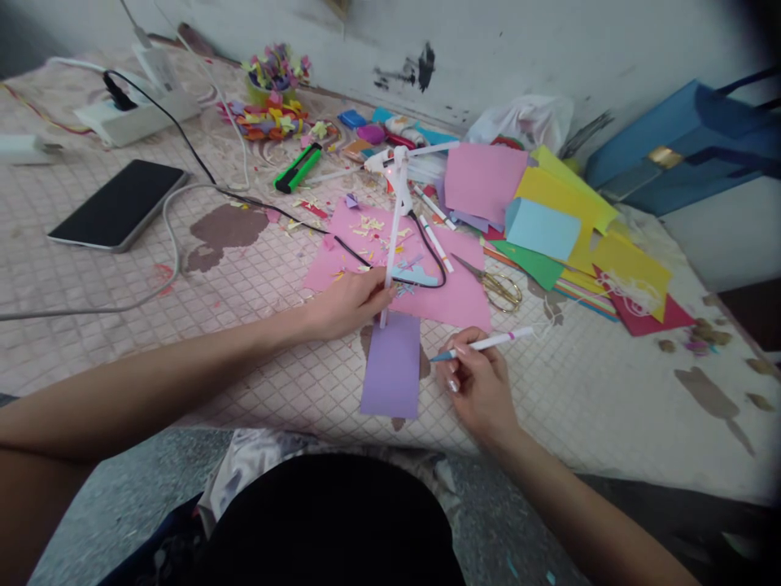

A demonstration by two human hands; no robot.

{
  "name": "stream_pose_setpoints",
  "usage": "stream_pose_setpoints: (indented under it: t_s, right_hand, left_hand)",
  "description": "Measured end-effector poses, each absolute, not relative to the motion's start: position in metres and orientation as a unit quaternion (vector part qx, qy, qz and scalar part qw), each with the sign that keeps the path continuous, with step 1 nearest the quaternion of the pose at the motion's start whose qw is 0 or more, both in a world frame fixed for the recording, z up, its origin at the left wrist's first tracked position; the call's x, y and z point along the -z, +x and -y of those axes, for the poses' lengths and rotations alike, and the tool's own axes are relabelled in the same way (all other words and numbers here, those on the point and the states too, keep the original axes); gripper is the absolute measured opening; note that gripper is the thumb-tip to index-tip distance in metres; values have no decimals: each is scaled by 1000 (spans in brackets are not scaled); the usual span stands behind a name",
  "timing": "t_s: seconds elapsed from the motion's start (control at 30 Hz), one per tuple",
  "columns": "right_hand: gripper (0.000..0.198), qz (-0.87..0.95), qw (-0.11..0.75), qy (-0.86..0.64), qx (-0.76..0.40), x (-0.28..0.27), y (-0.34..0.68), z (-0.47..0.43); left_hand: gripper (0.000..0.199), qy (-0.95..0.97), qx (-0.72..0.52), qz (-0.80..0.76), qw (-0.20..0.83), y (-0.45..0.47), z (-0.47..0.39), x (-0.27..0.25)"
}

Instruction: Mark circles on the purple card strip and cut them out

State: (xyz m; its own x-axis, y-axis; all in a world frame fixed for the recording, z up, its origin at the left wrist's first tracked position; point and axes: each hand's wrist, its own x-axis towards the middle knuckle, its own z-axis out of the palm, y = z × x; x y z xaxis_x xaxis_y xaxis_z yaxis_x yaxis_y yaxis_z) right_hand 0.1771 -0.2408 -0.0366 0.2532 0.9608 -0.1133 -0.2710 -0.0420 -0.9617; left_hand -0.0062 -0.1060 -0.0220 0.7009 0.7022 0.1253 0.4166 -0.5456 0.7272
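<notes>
My left hand (351,305) is closed around a thin white stick (394,236), which stands slightly tilted with its lower end over the top edge of a purple paper rectangle (391,374). Between the fingers of my right hand (482,387) is a white marker (500,338) with a blue-grey tip, pointing left toward the paper without touching it. Beneath the stick lies a pink sheet (455,301) strewn with paper scraps. Gold-handled scissors (497,289) and another white marker (436,244) rest at its right side.
A white glue gun (381,161) with a black cord stands behind. Further left are a green cutter (298,168), a phone (119,203), a power strip (140,110) and paper flowers (268,118). Coloured paper (543,216) is piled at right, near a blue bag (665,150).
</notes>
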Motion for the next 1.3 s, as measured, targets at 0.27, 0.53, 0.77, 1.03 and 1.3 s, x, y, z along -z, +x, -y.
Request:
stream_pose_setpoints:
  t_s: [0.27, 0.53, 0.77, 1.03, 1.3]
  right_hand:
    - [15, 389, 625, -497, -459, 12, 199, 206]
    - [14, 452, 627, -498, -393, 14, 210, 145]
    - [15, 452, 607, -509, -411, 28, 207, 154]
    - [15, 497, 576, -504, -409, 32, 209, 159]
    - [16, 479, 578, -514, -415, 32, 212, 157]
  left_hand:
    - [26, 836, -276, -331, 340, -11, 103, 17]
    - [25, 805, -313, -367, 344, -14, 95, 17]
    - [23, 801, -295, -367, 369, -14, 98, 17]
    - [22, 809, -301, -340, 373, -13, 97, 19]
    - [22, 819, -273, -351, 362, -14, 96, 23]
